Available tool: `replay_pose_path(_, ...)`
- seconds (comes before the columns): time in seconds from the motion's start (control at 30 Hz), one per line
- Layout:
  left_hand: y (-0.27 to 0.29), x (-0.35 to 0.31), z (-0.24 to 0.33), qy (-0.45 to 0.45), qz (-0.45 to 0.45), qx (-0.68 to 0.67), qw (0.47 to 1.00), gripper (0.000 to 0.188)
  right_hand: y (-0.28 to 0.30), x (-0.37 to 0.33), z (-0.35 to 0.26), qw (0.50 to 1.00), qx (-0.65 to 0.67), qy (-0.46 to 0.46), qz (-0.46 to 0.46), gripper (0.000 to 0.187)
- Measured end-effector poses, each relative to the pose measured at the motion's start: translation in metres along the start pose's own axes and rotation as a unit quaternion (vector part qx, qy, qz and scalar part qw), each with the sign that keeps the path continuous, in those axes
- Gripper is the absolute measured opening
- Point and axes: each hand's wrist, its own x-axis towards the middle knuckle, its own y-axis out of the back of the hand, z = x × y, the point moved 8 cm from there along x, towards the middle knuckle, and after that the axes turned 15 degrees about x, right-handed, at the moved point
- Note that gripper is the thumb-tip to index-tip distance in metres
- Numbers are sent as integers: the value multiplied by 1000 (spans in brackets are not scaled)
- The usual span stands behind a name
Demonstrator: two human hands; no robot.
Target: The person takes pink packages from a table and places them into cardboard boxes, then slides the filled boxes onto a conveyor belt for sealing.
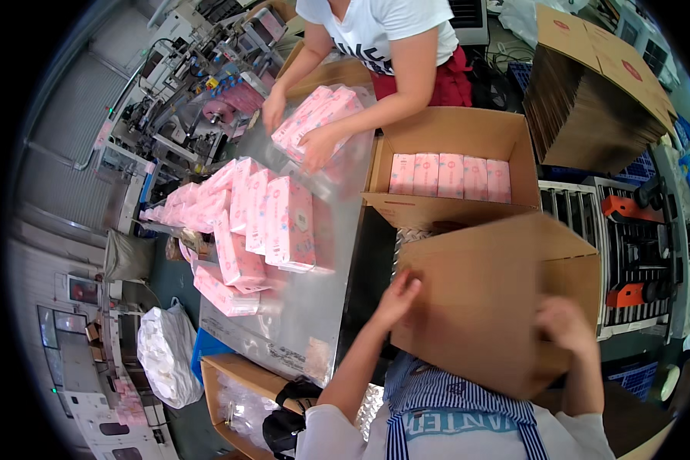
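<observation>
A brown cardboard box [468,299] stands right in front of me, tilted, with a broad panel smeared by motion. My left hand [399,299] is at its left edge, fingers curled against the cardboard. At the panel's right edge is my right hand [566,325], blurred, so its fingers do not show clearly. Just beyond stands an open carton [456,126] holding a row of pink tissue packs [450,176]. More pink packs [290,222] are stacked on the metal table [333,253] to the left.
Across the table a co-worker's hands [320,146] hold pink packs. Flattened cartons [590,107] are piled at the far right, near a roller conveyor [571,215] and orange-and-black parts [629,295]. Machinery [207,100] fills the far left. An open carton with clear plastic [241,410] sits at the near left.
</observation>
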Motion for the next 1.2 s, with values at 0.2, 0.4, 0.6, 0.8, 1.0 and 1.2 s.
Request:
replay_pose_path(0.2,99,-52,29,8,13,1,1000,82,-10,21,20,866,-470,27,167,77)
replay_pose_path(0.4,4,-41,-59,-23,22,188,982,68,117,-61,208,932,-196,-140,272,57)
replay_pose_path(0.6,-5,-7,-69,114,-235,-198,945,45,177,-97,227,940,55,-192,278,37)
replay_pose_path(0.8,75,44,-110,4,76,227,971,43,140,-73,224,921,132,-231,286,34)
replay_pose_path(1.0,55,38,-112,2,225,360,905,41,69,-75,204,923,49,-205,322,34)
replay_pose_path(1.2,234,-6,-18,-7,177,400,899,47,-46,-14,182,943,-40,-195,268,49)
